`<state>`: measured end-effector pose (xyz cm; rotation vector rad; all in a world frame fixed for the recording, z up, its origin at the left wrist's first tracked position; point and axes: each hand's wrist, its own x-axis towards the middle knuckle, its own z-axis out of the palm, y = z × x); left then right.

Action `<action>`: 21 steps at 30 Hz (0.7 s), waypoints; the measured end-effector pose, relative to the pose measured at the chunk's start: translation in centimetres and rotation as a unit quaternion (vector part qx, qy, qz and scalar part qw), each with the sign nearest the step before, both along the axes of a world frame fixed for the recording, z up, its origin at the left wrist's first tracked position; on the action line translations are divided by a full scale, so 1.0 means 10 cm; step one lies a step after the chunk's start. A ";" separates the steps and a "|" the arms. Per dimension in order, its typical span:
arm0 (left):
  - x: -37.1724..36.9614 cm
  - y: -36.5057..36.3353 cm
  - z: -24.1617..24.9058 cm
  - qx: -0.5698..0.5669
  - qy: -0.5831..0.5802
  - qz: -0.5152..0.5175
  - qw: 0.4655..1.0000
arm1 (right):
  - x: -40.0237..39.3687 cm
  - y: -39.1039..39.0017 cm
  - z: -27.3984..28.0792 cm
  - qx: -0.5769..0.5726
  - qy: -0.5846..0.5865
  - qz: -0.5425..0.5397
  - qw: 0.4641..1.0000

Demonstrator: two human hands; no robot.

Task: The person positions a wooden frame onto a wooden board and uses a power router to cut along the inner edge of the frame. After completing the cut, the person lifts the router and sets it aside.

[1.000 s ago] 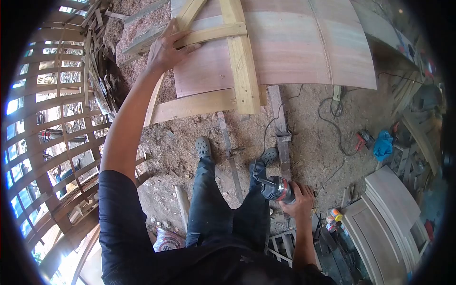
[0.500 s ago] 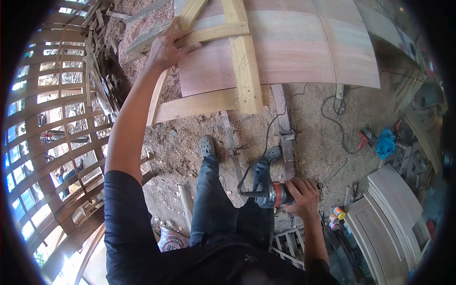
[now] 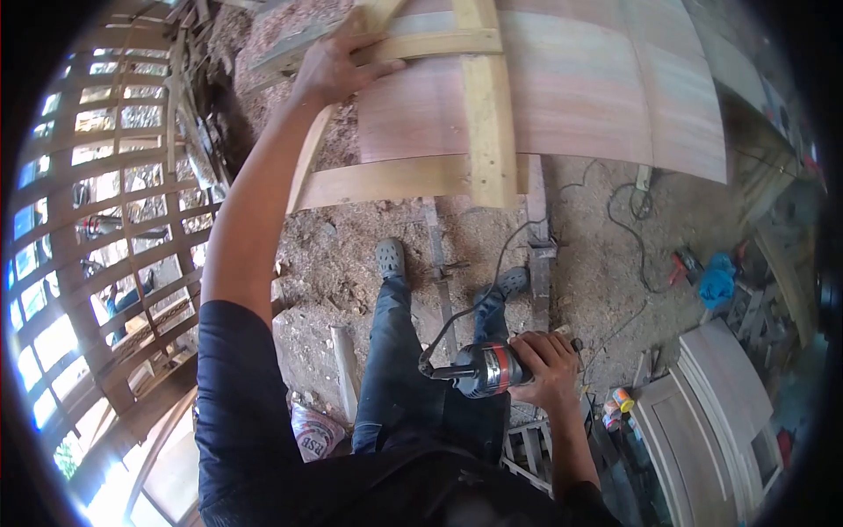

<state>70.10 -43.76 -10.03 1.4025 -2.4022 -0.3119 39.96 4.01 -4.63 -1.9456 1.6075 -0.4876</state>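
My left hand (image 3: 338, 66) grips the end of a pale wooden frame (image 3: 487, 114) that lies over a wide, reddish plywood sheet (image 3: 580, 105). Its thumb and fingers are on either side of a short rail. Low in front of my legs, my right hand (image 3: 546, 367) is wrapped around a corded power tool (image 3: 486, 370). The tool has a dark cylindrical body with a red band, and its cord leaves the left end. The working end is partly hidden by my fingers, so its exact kind does not show.
Sawdust covers the ground around my shoes (image 3: 391, 259). A black cable (image 3: 634, 241) lies at right, near a blue plastic bag (image 3: 717, 279). Curved wooden panels (image 3: 724, 378) stack at lower right. A slatted wooden wall (image 3: 110, 220) stands at left, and a printed sack (image 3: 314, 433) lies below.
The frame, sheet and my left hand have shifted right and slightly up in view. My right hand with the power tool has moved a little left. Both grips look the same.
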 end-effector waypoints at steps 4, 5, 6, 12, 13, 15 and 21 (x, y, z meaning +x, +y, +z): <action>0.05 -0.03 -0.01 -0.008 -0.007 -0.010 1.000 | -0.03 -0.22 0.14 -0.004 0.029 0.052 0.998; 0.07 -0.04 -0.04 -0.013 -0.005 -0.012 1.000 | -0.02 -0.27 0.14 -0.033 0.044 0.093 0.994; 0.07 -0.05 -0.05 -0.019 -0.002 -0.012 1.000 | -0.01 -0.35 0.15 -0.063 0.061 0.135 0.987; 0.03 0.03 -0.05 -0.012 0.024 0.013 1.000 | 0.22 -0.73 0.17 -0.115 -0.076 0.108 0.985; 0.03 0.06 -0.05 -0.013 0.025 0.014 1.000 | 0.24 -0.75 0.15 -0.116 -0.074 0.109 0.984; -0.03 0.11 0.02 -0.013 -0.012 0.045 0.999 | 0.30 -0.80 0.11 -0.177 -0.163 -0.009 0.971; -0.05 0.16 0.02 -0.019 0.026 0.050 0.998 | 0.22 -0.75 0.17 -0.223 -0.087 -0.113 0.964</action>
